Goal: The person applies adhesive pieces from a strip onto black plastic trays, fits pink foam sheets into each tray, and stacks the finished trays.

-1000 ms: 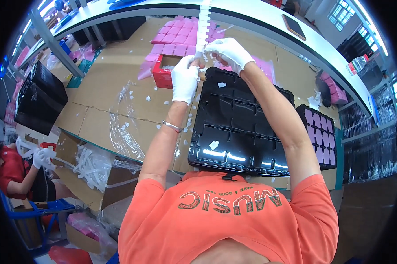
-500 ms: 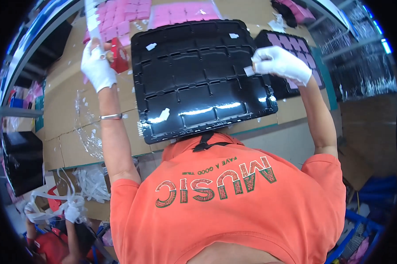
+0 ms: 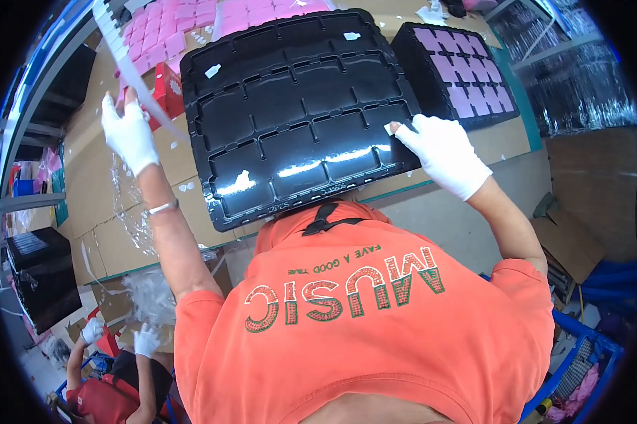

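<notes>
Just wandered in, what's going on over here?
A white-gloved person is working at a large black tray. The right hand holds or presses a small white piece near the tray's right edge; three more white pieces lie on the tray. The left hand is spread open beside a long white strip, though whether they touch is unclear. To the right stands a smaller black tray of purple pieces.

Black tray (image 3: 315, 86): glossy, ribbed into rectangular sections, lying flat.
White tabs (image 3: 243, 181): three, small, well apart on the tray.
Pale tab (image 3: 388, 130): near the tray's right edge, partly hidden.
White strip (image 3: 129, 73): long, narrow, slanting, left of the tray.
</notes>
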The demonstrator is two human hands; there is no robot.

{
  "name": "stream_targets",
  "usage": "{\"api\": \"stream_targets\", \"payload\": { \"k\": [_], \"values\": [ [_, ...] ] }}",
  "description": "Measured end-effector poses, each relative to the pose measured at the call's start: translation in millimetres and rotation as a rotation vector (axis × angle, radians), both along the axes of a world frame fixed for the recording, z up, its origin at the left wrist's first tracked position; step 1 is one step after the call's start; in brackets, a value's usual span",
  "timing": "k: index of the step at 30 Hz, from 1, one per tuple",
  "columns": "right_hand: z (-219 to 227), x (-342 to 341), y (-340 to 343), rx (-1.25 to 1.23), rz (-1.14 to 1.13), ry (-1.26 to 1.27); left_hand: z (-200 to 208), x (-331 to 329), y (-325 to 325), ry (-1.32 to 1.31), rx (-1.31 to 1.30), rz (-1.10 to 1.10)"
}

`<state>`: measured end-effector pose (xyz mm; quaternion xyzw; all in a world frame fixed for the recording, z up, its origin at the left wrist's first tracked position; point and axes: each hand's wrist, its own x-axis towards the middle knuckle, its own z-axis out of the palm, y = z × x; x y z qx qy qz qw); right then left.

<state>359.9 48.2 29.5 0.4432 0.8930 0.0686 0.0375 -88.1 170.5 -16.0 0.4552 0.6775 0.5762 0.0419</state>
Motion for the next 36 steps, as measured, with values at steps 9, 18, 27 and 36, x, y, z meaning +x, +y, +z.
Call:
{"api": "stream_targets", "payload": {
  "k": [9,18,27,36],
  "values": [
    [4,-3,-11,-0.031,-0.109,-0.087,19,71,-164,0.935,-0.392,-0.678],
    [-1,-12,7,-0.002,-0.026,-0.038,18,85,-153,1.13,-0.337,-0.693],
    [13,14,3,-0.305,-0.253,0.514,27,74,-133,0.959,-0.382,-0.732],
    [0,21,7,-0.332,-0.26,0.599,27,73,-110,0.832,-0.596,-0.891]
  ]
}}
